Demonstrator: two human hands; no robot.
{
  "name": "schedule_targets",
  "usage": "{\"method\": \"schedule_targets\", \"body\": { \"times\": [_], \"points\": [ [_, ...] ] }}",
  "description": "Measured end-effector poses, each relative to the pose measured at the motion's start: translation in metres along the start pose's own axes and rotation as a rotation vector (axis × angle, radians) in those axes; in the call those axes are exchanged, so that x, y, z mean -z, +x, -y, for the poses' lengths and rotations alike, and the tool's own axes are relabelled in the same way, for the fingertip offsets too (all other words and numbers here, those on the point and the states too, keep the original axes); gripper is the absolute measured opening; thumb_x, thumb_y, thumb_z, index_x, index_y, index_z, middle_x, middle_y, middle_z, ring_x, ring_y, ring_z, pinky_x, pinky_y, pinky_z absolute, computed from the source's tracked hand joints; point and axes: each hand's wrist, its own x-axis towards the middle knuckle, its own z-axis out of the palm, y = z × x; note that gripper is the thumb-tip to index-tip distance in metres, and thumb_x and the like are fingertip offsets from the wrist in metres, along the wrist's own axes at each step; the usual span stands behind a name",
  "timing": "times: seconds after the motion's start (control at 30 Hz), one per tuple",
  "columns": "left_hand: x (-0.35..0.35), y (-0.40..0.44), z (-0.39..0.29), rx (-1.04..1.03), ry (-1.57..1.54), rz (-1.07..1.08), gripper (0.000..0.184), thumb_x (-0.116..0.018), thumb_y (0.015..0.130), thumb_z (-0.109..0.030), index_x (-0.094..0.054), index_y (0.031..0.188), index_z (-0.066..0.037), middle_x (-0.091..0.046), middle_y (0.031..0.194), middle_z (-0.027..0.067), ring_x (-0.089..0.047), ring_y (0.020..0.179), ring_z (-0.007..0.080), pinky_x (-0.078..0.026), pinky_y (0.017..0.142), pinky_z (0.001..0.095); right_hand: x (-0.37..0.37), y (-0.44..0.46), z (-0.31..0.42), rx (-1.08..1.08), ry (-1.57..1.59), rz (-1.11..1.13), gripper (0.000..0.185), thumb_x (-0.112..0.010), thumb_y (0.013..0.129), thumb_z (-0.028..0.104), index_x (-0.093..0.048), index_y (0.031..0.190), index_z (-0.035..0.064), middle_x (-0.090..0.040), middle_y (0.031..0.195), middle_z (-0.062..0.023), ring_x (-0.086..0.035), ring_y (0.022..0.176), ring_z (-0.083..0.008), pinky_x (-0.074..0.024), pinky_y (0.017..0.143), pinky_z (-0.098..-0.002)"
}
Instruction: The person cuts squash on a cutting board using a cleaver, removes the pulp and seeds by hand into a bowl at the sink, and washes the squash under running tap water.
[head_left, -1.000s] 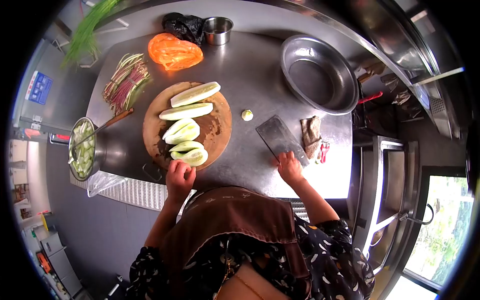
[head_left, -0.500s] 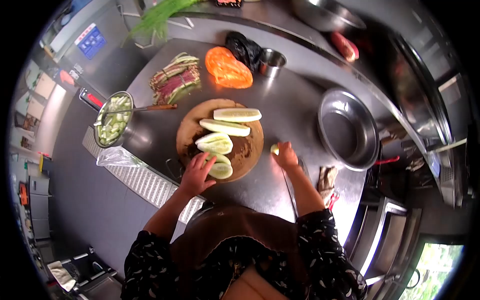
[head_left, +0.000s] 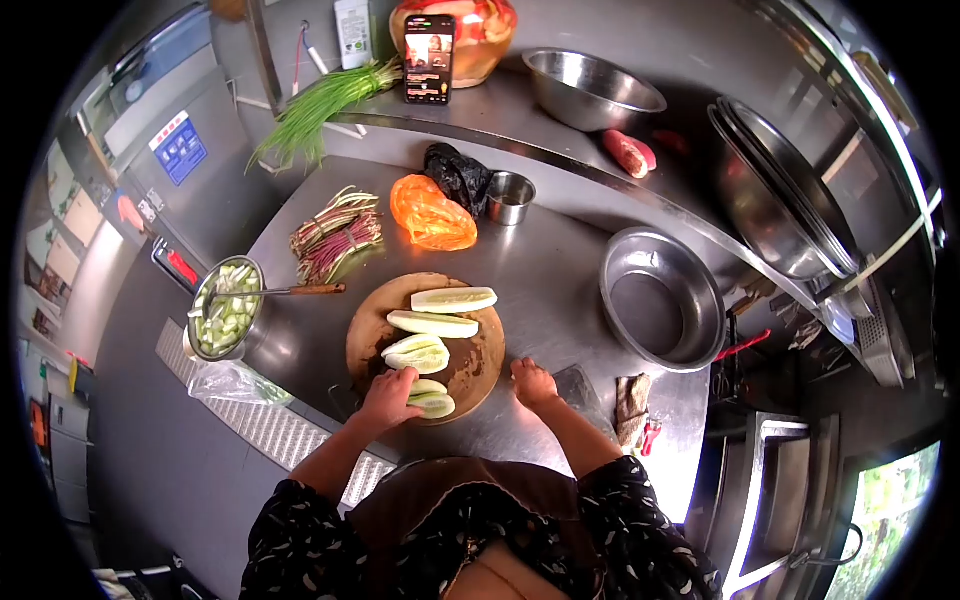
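Vegetables [head_left: 418,354] lie on the round board [head_left: 370,330] at centre frame, where the left hand [head_left: 388,399], bent at the lowest piece [head_left: 434,406], best steadies lightly; the right hand [head_left: 533,384] curls beside, either grip indiscernible.

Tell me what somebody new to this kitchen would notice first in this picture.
Probably the bright orange plastic bag, which lies toward the back of the metal table beside a black bag. Next, the pale green cut vegetables stand out on the round wooden board nearer the person. Above, a lit phone stands upright on the shelf, just right of a bright green bunch.
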Motion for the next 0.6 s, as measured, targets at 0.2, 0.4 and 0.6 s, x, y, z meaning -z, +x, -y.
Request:
{"method": "schedule_targets", "body": {
  "times": [0.2, 0.4, 0.6],
  "points": [
    [-0.014, -0.005, 0.013, 0.015, -0.13, 0.081, 0.049, -0.077, 0.065, -0.027, -0.049, 0.098, -0.005, -0.059, 0.092, 0.0178, -0.058, 0.091, 0.0367, -0.046, 0.076, 0.0456, -0.015, -0.031, -0.005, -0.104, 0.42, -0.442, 0.025, -0.061, 0.077, 0.01, -0.053, 0.1, 0.0046, -0.06, 0.084, -0.0145, -0.064, 0.076, -0.0332, -0.0524, 0.066, -0.0432],
    [-0.012, -0.005, 0.0, 0.151, -0.163, 0.155, 0.043, -0.073, 0.07, -0.029, -0.049, 0.094, -0.004, -0.061, 0.084, 0.0215, -0.057, 0.08, 0.0421, -0.046, 0.07, 0.0479, 0.019, -0.108, 0.021, -0.495, 2.013, 0.121, 0.019, -0.064, 0.087, 0.022, -0.055, 0.094, 0.0068, -0.058, 0.076, -0.0051, -0.059, 0.058, -0.0158, -0.0456, 0.045, -0.0267],
    [-0.015, 0.007, -0.016, 0.359, -0.828, 0.462, 0.033, -0.065, 0.084, -0.013, -0.052, 0.112, -0.001, -0.059, 0.077, 0.0035, -0.05, 0.057, 0.0057, -0.038, 0.045, 0.0218, 0.015, -0.117, 0.049, -0.67, 1.898, 0.157, 0.023, -0.06, 0.09, 0.03, -0.056, 0.082, 0.0086, -0.057, 0.069, -0.004, -0.057, 0.053, -0.014, -0.0425, 0.041, -0.0259]
  ]
}}
